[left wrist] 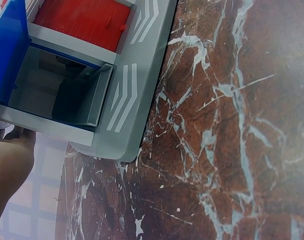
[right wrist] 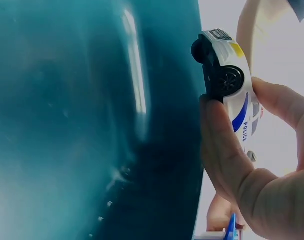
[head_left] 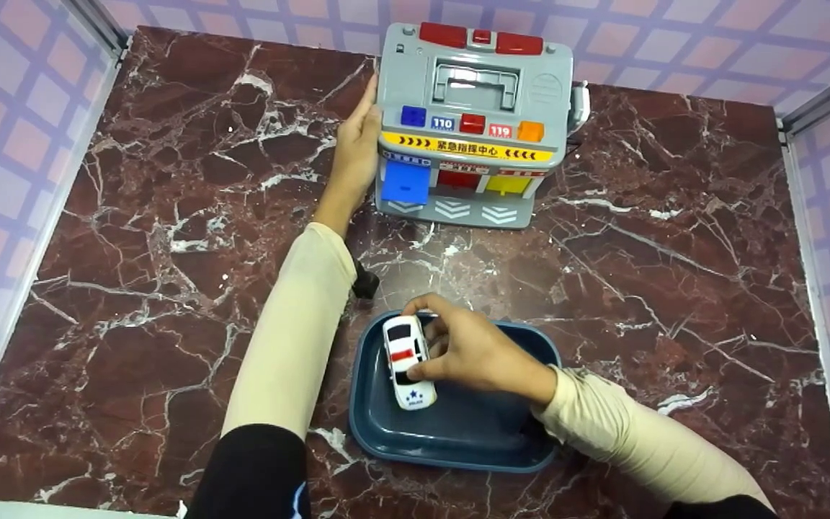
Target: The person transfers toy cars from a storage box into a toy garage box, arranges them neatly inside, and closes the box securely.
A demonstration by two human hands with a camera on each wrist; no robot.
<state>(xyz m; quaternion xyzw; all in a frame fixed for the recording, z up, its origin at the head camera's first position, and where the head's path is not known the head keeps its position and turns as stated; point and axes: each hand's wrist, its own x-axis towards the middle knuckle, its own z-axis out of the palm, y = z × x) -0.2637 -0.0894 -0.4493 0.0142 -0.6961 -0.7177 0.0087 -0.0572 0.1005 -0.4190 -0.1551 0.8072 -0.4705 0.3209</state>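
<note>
My right hand [head_left: 476, 349] pinches a white toy police car [head_left: 409, 364] with a red roof light, between thumb and fingers. The car is over the left part of a dark teal tray [head_left: 361, 425]. In the right wrist view its black wheel [right wrist: 226, 81] and POLICE lettering face the camera. My left hand [head_left: 357, 148] lies along the left side of a grey toy emergency station [head_left: 408, 79], its fingers extended against the wall. The station's blue door [left wrist: 9, 50] is swung up, showing the dark bay behind it. Red [left wrist: 82, 22] and yellow [head_left: 507, 185] doors are down.
Brown marbled tabletop [head_left: 660, 259] spreads around the station and tray. Purple-checked panels [head_left: 681, 50] stand along the back and both sides. A white handle-like part [head_left: 581, 104] sticks out on the station's right side.
</note>
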